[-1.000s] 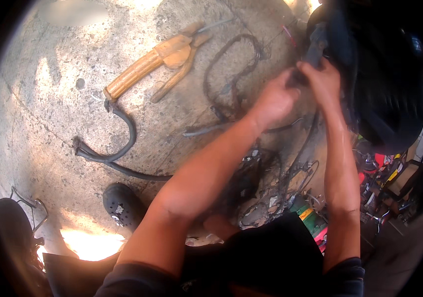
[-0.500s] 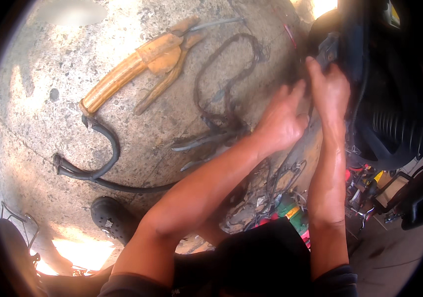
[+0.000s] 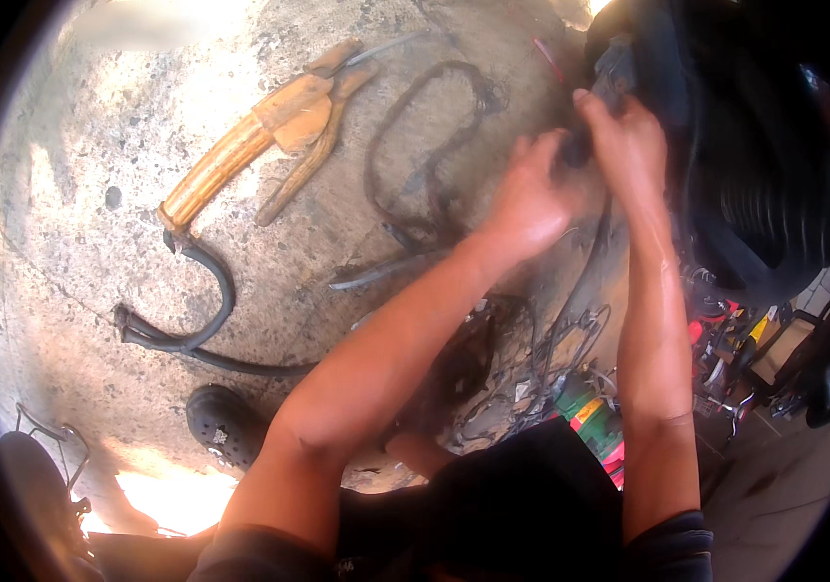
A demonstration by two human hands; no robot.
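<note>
Both my hands are at the upper right, by a black vehicle [image 3: 754, 194]. My right hand [image 3: 628, 150] is closed on a dark grey part [image 3: 612, 73] at its side. Just left and below, my left hand [image 3: 536, 194] is bent and blurred, its fingers curled at something dark that I cannot make out. On the concrete floor [image 3: 65, 242] lie a worn tan clamp-like tool [image 3: 221, 175] with a pale rod, a thick black cable [image 3: 221, 272] and a dark looped cord [image 3: 376, 165] left of my hands.
Piled tools [image 3: 754, 359] lie below the vehicle at the right. A green container [image 3: 589, 422] and tangled wires [image 3: 570, 339] are near my lap. A black clog [image 3: 221, 427] is at the lower left, with a bent metal frame [image 3: 75, 446] farther left.
My left hand dropped back with fingers spread half a second ago and is now higher, beside my right hand again. My right hand stays on the grey part, slightly shifted.
</note>
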